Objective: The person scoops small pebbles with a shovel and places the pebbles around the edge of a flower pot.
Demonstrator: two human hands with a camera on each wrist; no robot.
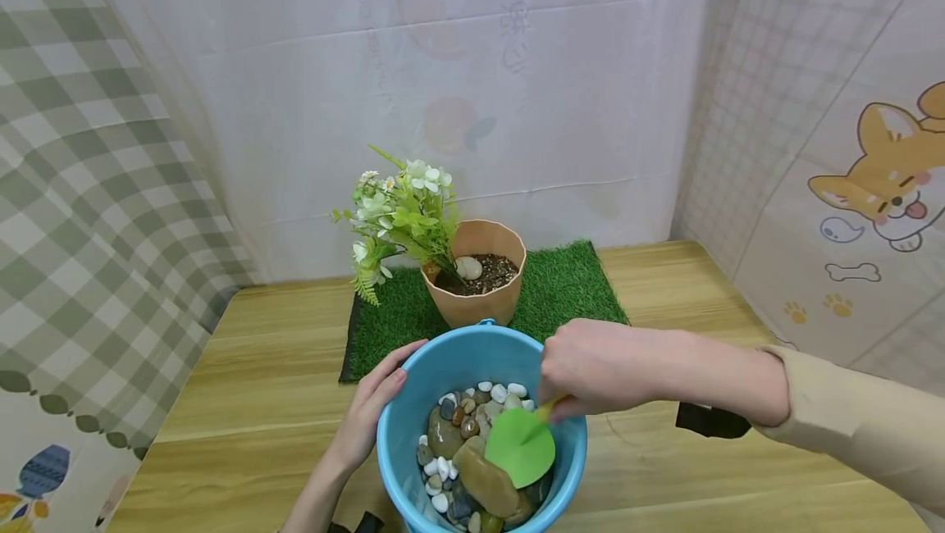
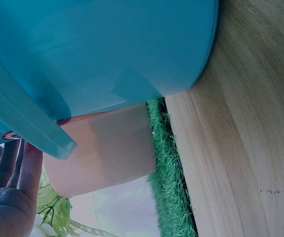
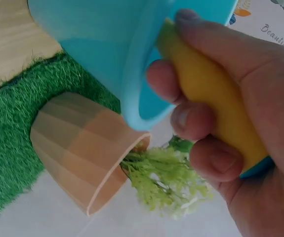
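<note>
A blue bucket (image 1: 394,443) holds white pebbles (image 1: 440,503), brown and grey stones and a large tan stone (image 1: 486,480). My right hand (image 1: 601,369) reaches over the bucket's right rim and grips a toy shovel by its yellow handle (image 3: 206,89). The shovel's green blade (image 1: 520,447) points down inside the bucket and overlaps the large stone. My left hand (image 1: 372,402) rests against the bucket's outer left side near the rim, its fingers (image 2: 30,170) straight. Behind the bucket stands a peach flowerpot (image 1: 472,309) with dark soil and a pale stone (image 1: 468,268).
White flowers with green leaves (image 1: 406,217) lean left out of the pot. Under the pot lies a green artificial turf mat (image 1: 564,283) on the wooden table (image 1: 273,369). Cloth hangs along the back and both sides, with a cartoon dog (image 1: 901,172) printed on the right.
</note>
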